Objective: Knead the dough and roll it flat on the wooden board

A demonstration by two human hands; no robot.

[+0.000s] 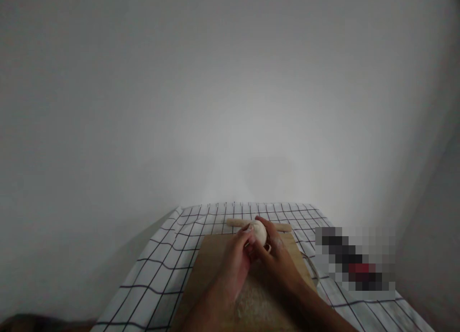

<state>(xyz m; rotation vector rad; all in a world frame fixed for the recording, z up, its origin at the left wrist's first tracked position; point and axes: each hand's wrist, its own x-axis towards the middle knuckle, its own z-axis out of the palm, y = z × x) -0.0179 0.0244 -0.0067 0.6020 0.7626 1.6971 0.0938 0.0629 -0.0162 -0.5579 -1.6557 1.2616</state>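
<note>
A pale, rounded piece of dough is held between my two hands above a wooden board. My left hand presses it from the left, fingers curled against it. From the right, my right hand wraps round it, with the index finger over its far side and the thumb on the near side. Parts of the dough are hidden behind the fingers. White flour-like traces lie on the near part of the board. Just beyond the board's far edge lies a wooden rolling pin, its middle covered by my hands.
A white tablecloth with a dark grid covers the table. A thin cord or strap runs beside the board's right edge. Further right is a pixelated patch whose content I cannot make out. A plain wall rises behind the table.
</note>
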